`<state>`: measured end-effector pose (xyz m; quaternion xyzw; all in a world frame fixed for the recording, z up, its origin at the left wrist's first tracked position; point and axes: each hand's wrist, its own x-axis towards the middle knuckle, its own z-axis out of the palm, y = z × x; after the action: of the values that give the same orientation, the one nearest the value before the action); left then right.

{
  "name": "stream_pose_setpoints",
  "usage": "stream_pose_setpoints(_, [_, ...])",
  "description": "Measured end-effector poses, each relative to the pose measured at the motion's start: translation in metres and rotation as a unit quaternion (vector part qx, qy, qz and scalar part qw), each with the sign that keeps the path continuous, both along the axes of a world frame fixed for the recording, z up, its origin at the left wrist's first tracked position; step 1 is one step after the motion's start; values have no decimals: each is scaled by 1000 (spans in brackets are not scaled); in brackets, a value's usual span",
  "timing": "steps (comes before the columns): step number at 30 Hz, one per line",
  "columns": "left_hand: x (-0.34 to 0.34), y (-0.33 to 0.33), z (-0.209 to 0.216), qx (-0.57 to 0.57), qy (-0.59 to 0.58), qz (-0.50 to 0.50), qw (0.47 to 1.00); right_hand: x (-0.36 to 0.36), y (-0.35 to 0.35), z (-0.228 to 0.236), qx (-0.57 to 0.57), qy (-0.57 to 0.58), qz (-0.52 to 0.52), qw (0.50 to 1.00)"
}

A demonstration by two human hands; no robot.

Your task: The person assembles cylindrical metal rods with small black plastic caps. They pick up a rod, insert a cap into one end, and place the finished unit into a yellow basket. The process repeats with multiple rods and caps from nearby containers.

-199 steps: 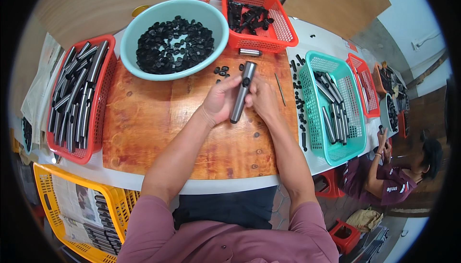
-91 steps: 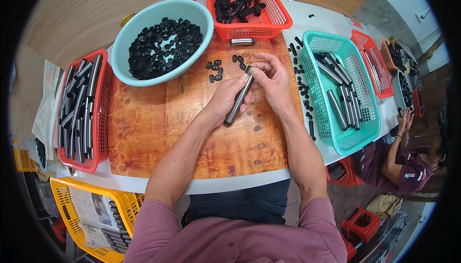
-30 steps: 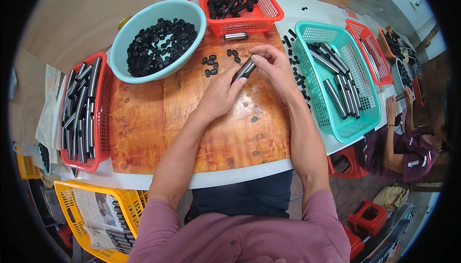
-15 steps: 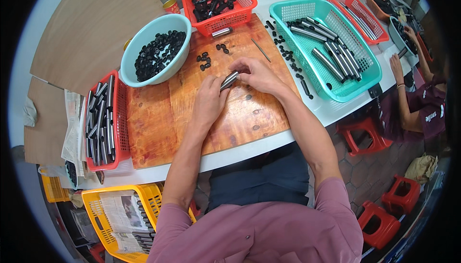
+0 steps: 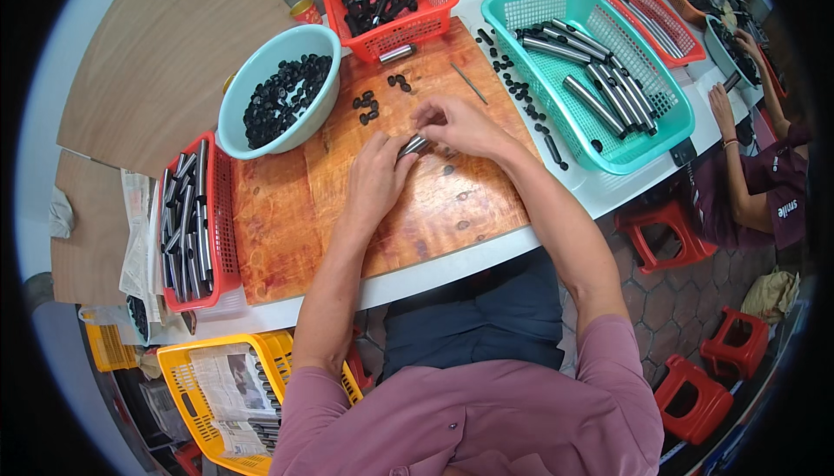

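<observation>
Your white counter (image 5: 578,176): job looks partway through. Rods sit in several containers; which hold finished ones, I cannot tell. On it, your wooden board (image 5: 287,250), one rod in work.

Green basket (image 5: 638,155), right: a modest heap of metal rods, floor partly bare. Yellow crate (image 5: 174,363), lower left: newspaper, rods partly showing beside it. Pale blue bowl (image 5: 252,55): many small black pieces, so supply looks ample. Left red basket (image 5: 224,224): piled with metal rods. Far red basket (image 5: 408,29): jumbled black parts, not full.

Your left hand (image 5: 378,168) is closed round a metal rod (image 5: 416,144) above the board; that one looks unfinished. Your right hand (image 5: 465,124) is half curled at its far end; whether the fingers grip is hidden.

Smallest: loose black pieces (image 5: 368,109) in two groups on the board, apparently still to use.
</observation>
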<state>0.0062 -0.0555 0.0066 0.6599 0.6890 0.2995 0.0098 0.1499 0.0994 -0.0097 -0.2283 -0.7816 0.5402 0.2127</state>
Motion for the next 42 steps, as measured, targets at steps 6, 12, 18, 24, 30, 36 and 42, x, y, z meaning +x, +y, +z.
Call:
stream_pose_setpoints(6, [2,1,14,-43,35,2,998,-54,4,12,168,-108,-116,973])
stream_pose_setpoints(12, [-7,4,4,-17,1,-18,1000,-74,3,-12,304,-113,-184,928])
stream_pose_setpoints(18, [-16,4,-4,6,-53,-33,998,-74,-3,-7,322,-140,-188,917])
stream_pose_setpoints(24, [-17,8,-4,24,-32,-32,999,-77,-1,-9,345,-138,-188,909])
stream_pose_setpoints(30, [-14,7,-7,6,-44,-19,999,-78,-4,-10,359,-130,-182,906])
stream_pose_setpoints(36, [-10,7,-8,9,-12,-30,999,-72,-8,-10,336,-140,-190,912])
stream_pose_setpoints(42, [-13,7,-4,27,-29,-19,999,-76,-2,-11,310,-153,-175,922])
